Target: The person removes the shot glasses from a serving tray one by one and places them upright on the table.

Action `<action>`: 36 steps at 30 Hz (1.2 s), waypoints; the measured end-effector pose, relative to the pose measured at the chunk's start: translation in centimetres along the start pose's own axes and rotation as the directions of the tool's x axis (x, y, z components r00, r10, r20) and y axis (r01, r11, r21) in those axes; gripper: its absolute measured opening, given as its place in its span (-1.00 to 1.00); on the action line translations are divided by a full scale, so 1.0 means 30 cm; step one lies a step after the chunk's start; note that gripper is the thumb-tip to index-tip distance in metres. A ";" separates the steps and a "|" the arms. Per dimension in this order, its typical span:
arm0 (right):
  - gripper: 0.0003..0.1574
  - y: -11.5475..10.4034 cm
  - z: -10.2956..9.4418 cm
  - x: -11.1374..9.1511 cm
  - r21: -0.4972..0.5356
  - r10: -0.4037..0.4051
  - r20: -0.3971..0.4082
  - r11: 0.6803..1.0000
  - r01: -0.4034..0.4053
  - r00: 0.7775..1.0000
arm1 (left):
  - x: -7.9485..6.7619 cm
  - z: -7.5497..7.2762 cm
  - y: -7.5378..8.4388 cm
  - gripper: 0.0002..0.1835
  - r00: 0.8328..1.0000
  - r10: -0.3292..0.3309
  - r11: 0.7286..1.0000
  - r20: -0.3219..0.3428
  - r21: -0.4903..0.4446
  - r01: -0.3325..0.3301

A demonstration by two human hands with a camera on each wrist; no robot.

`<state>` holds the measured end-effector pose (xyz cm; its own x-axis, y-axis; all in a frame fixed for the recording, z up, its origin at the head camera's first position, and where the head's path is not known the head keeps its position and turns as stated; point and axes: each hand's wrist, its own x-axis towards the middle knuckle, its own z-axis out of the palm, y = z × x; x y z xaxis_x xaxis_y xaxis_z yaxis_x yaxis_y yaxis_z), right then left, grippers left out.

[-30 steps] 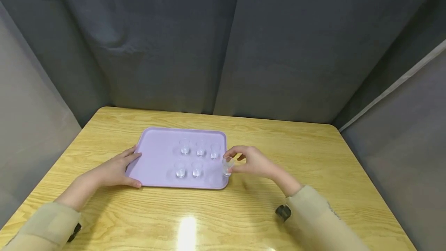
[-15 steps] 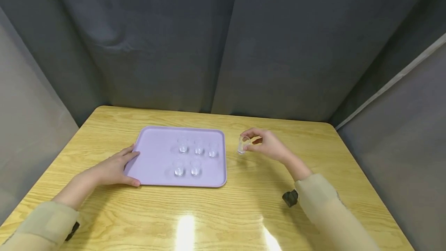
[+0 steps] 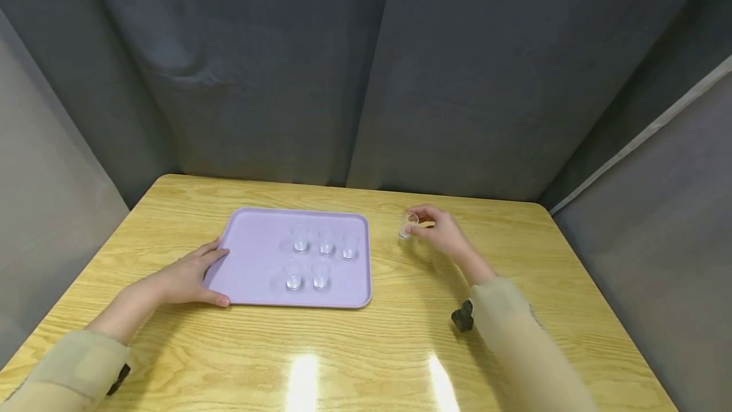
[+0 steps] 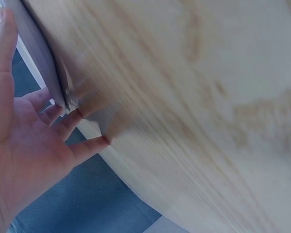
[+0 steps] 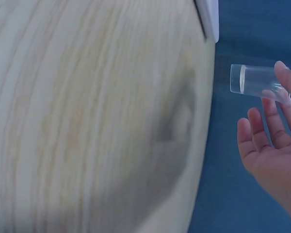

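Observation:
My right hand (image 3: 443,232) pinches a small clear shot glass (image 3: 408,229) near its rim, between thumb and fingers. In the right wrist view the glass (image 5: 259,81) hangs base-down, clear of the wooden table. A lilac tray (image 3: 251,253) lies to its left. Spread at that tray's left end is my left hand (image 3: 185,277), thumb at the near corner and fingers along the left rim; the left wrist view shows its fingertips (image 4: 68,127) down by the tray edge. Several more shot glasses (image 3: 300,243) stand upright on the tray in two rows, three behind and two in front.
The wooden table (image 3: 372,355) spreads around the tray, its rounded far edge running along a dark grey curtain (image 3: 274,81). Lighter grey panels (image 3: 51,208) close in both sides. A dark wrist device (image 3: 462,316) sits at the right cuff.
My right hand has carried the shot glass from the tray's right rim rightward and away to the far part of the table. The left hand stays on the tray.

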<state>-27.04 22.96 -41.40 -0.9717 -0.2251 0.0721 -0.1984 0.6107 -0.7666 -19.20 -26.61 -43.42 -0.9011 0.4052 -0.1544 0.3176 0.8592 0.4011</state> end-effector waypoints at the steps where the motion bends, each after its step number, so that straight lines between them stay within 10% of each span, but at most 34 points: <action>1: -0.46 0.013 0.003 0.006 0.004 0.013 -0.013 1.000 -0.012 1.000 | 0.001 0.000 0.000 0.24 1.000 -0.001 1.000 0.000 0.002 0.001; 23: -0.41 0.120 0.033 0.047 0.078 0.080 -0.031 0.994 -0.078 0.996 | 0.005 0.003 -0.004 0.27 1.000 0.015 0.999 -0.006 0.038 -0.015; 36: -0.14 0.013 -0.030 0.010 0.134 0.057 -0.028 0.990 -0.052 0.998 | 0.006 0.006 -0.010 0.27 1.000 0.016 0.999 -0.013 0.038 -0.015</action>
<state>-27.53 23.80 -41.11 -0.9845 -0.1688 0.0466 -0.1283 0.5141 -0.8481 -19.39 -26.73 -43.73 -0.8998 0.4144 -0.1365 0.3421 0.8643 0.3688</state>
